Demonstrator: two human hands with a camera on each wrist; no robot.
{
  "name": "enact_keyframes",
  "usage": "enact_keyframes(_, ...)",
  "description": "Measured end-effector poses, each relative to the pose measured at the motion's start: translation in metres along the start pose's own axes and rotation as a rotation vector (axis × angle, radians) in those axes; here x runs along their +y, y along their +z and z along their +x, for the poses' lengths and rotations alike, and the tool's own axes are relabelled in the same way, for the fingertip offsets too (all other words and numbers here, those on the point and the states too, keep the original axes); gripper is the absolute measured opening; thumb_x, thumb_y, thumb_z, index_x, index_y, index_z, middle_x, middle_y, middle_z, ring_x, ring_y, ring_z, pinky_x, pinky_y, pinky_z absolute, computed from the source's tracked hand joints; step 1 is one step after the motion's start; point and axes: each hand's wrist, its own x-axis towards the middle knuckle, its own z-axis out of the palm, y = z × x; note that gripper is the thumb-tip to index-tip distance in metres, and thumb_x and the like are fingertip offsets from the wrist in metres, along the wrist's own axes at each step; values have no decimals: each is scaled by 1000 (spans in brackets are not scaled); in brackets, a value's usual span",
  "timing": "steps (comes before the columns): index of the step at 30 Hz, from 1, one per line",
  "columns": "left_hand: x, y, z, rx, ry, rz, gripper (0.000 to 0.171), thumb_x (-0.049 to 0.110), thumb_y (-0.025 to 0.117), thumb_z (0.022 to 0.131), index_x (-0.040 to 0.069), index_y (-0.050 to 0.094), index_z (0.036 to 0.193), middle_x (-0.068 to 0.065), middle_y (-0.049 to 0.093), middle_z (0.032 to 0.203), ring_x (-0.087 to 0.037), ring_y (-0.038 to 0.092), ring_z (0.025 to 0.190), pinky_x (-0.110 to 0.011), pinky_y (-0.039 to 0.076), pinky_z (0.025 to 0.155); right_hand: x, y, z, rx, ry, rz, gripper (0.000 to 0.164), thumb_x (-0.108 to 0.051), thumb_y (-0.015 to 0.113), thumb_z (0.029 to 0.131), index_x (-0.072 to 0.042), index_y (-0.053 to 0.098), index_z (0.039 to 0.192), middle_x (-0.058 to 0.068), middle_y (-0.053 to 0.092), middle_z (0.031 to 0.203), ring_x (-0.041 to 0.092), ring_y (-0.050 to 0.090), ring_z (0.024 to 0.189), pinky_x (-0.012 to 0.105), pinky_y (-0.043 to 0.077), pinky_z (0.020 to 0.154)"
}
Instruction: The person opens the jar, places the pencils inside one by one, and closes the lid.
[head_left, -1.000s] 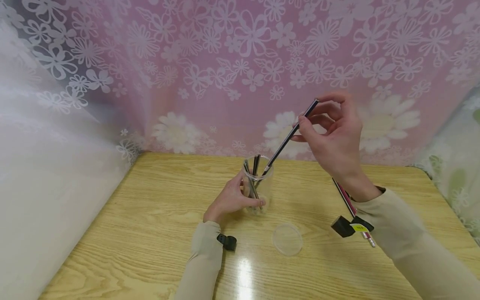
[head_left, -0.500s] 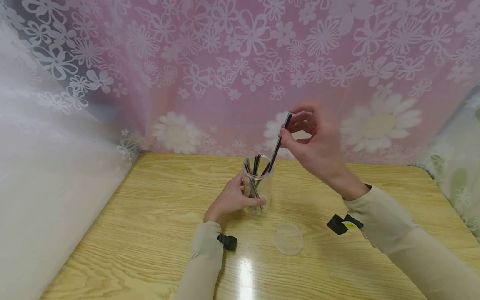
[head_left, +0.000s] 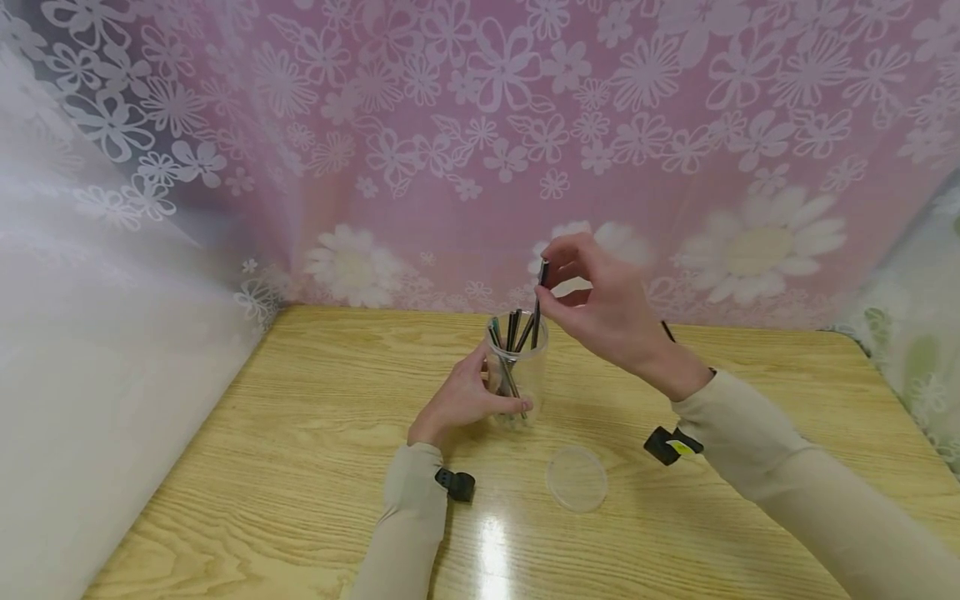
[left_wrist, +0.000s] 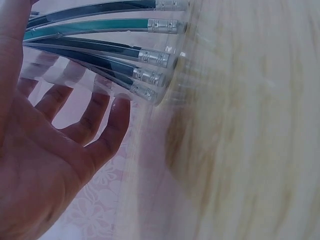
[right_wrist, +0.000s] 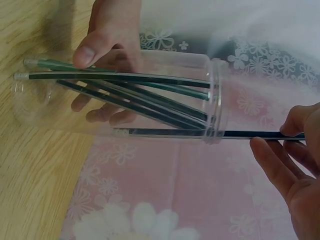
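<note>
My left hand [head_left: 457, 404] grips a clear plastic jar [head_left: 534, 379] standing on the table, thumb at the near side. Inside the jar lean several pencils [right_wrist: 120, 77], dark ones and a green pencil [left_wrist: 95, 27]. Their silver ferrules and erasers point down at the jar's bottom in the left wrist view. Above the rim [right_wrist: 218, 100], my right hand [head_left: 600, 310] pinches another dark pencil [right_wrist: 237, 134] between thumb and fingers near its upper end. That pencil stands nearly upright, its eraser end down inside the jar, above the bottom.
A clear round lid [head_left: 576, 479] lies flat on the wooden table [head_left: 315, 467] in front of the jar. One dark, thin tip [head_left: 667, 332] shows behind the right forearm. Pink flowered curtain [head_left: 420, 208] hangs along the table's back edge.
My right hand has moved left and down, bringing the pencil from a slant to nearly upright and deeper into the jar. The left hand and jar have stayed put.
</note>
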Motion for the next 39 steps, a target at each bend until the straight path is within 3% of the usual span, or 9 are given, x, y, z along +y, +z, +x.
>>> enact_keyframes(6,-1,0,1,0,-4,10,81,48,90,74,37,45,140,-1,54,87,-17,47,68,-33,41,66,8,4,-1,-44,4,-41,39,5,75,87,-2,57,121,10,71,98,18,73,86,24,60,69)
enact_keyframes(11,-2,0,1,-1,-12,18,86,48,90,75,35,42,146,-3,55,88,-17,47,67,-33,42,65,15,5,-2,-47,-12,-66,32,4,77,87,-1,63,116,10,72,96,20,73,86,32,61,68)
enact_keyframes(20,-1,0,0,0,0,1,102,48,91,73,37,31,155,-1,53,85,-16,46,65,-33,40,65,24,11,-4,-87,-28,-110,24,-2,78,88,-4,69,110,8,73,99,19,73,87,34,61,69)
enact_keyframes(31,1,-1,-1,-8,-14,-8,90,47,89,76,34,38,149,-7,53,87,-16,47,69,-33,41,66,23,17,-2,-155,42,-130,12,-5,78,89,-8,71,99,5,72,90,16,70,84,35,62,72)
enact_keyframes(39,1,-1,-1,-13,-16,-19,96,47,89,76,44,33,153,-7,54,87,-17,47,69,-34,41,67,20,22,0,-211,69,-134,11,-6,81,88,-6,73,96,7,72,90,20,69,87,36,61,75)
